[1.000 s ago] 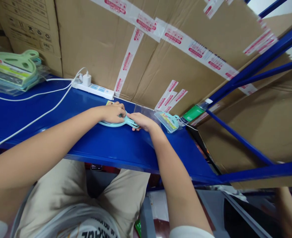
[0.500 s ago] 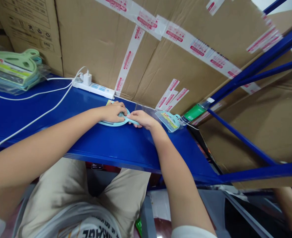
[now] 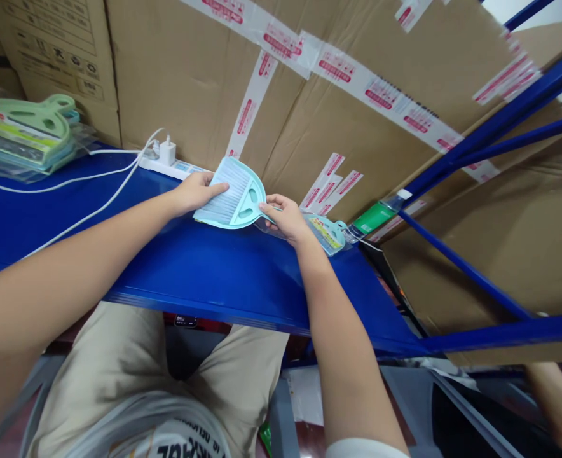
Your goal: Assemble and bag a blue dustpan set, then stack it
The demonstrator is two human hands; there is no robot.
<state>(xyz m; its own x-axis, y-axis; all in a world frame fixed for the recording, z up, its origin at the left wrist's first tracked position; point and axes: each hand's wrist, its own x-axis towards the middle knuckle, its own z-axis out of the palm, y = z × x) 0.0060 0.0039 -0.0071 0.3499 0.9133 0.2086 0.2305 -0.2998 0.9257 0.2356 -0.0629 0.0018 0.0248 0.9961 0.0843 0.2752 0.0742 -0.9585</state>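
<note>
A light-blue hand brush and dustpan set [image 3: 246,207] is raised and tilted above the blue tabletop, its pale bristles facing me. My left hand [image 3: 195,192] grips the bristle end, the thumb lying over the bristles and the other fingers hidden behind. Around the handle end my right hand [image 3: 283,216] is closed, thumb on top. Just right of that hand, a bagged light-blue set with a yellow label [image 3: 327,234] lies on the table.
A stack of bagged green and blue sets [image 3: 28,137] lies at the far left. Behind stand a white power strip [image 3: 183,168] with cables and large taped cardboard boxes [image 3: 176,76]. A green-labelled bottle [image 3: 379,215] leans near the blue rack frame [image 3: 472,261] at right.
The brush and dustpan set has come up off the table and tipped so its bristles face me. My left hand has shifted left, from the set's middle to its bristle end.
</note>
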